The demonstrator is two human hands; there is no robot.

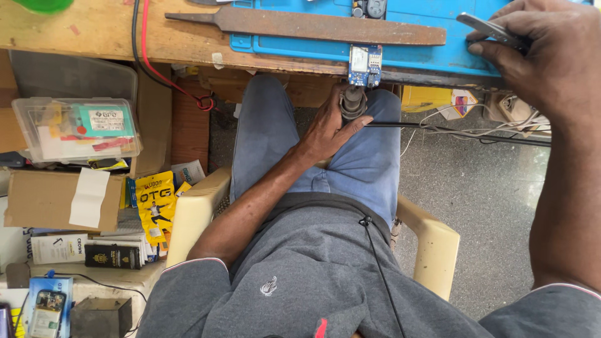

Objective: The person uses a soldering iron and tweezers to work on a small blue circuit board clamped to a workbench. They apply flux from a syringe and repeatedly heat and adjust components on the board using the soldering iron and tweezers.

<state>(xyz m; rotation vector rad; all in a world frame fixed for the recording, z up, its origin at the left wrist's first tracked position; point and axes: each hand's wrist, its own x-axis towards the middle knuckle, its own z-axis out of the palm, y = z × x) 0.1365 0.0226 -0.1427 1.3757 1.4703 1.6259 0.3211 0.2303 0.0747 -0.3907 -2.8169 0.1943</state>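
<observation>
Left hand [328, 128] wrapped around a dark tool handle [352, 102] beneath a small circuit board [365, 64]; right hand [544, 53] pinching tweezers [491, 30] over the blue mat [413, 47].

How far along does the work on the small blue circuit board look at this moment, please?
Done: the circuit board sits at the blue mat's edge. In hand: the left hand holds a grey nozzle tool under it; the right hand grips metal tweezers. Left: tweezers haven't reached the board.
</observation>
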